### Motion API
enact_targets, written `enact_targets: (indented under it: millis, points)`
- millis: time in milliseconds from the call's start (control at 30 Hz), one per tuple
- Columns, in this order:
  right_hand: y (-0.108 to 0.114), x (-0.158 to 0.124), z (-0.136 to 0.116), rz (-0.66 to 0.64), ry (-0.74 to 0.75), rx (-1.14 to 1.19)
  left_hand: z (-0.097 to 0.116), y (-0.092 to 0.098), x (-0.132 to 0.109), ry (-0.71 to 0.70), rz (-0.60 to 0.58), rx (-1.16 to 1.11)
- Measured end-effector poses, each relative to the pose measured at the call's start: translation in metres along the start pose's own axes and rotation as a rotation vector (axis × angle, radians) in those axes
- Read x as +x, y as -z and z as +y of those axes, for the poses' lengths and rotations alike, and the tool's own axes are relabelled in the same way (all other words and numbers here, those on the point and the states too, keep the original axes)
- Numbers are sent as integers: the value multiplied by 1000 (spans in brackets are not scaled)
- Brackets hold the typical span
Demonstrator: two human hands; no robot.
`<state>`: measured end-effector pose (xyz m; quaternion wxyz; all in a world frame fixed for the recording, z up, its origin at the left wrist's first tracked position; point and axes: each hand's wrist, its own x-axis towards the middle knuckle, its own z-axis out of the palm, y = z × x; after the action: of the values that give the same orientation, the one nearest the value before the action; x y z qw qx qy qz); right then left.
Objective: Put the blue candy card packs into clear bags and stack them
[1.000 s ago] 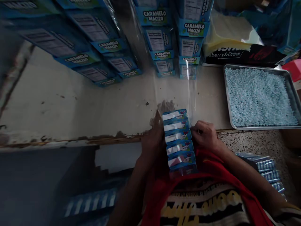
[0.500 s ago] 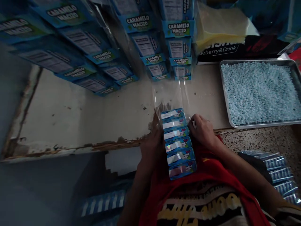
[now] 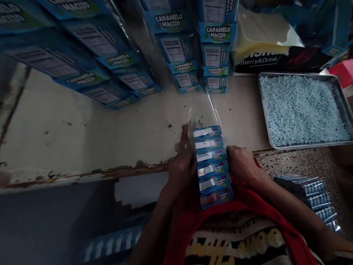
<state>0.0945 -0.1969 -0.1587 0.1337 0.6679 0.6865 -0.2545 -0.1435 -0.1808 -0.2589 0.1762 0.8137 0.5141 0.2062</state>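
Note:
A row of several small blue candy boxes (image 3: 212, 166) lies end to end inside a clear plastic sleeve (image 3: 211, 110), reaching from the table's worn front edge toward my chest. My left hand (image 3: 180, 165) grips the row's left side. My right hand (image 3: 242, 163) grips its right side. The sleeve's empty open end stretches away over the table toward the stacked cartons.
Stacks of blue "Caramelo Macizo" cartons (image 3: 176, 48) line the back of the cream table (image 3: 82, 125). A metal tray (image 3: 264, 110) of pale blue candies sits at right. Wrapped box rows (image 3: 314, 195) lie on the speckled floor at right, others (image 3: 110, 243) under the table.
The row of boxes has slid slightly toward me and to the right, and both hands have shifted with it. The sleeve's free end has narrowed.

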Motion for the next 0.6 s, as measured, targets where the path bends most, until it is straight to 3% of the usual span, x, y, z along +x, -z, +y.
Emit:
enact_targets:
  millis: [200, 400, 500, 600]
  points:
    - [2, -24, 3, -10, 120, -97, 19, 17, -14, -313, 188, 146]
    - [-8, -41, 17, 0, 249, -111, 42, 40, -38, -374, 96, 259]
    - [-23, -50, 34, 37, 408, -75, 49, 39, -60, -341, 25, 220]
    - [-38, -58, 52, 179, 574, -19, 47, 29, -88, -248, 7, 94]
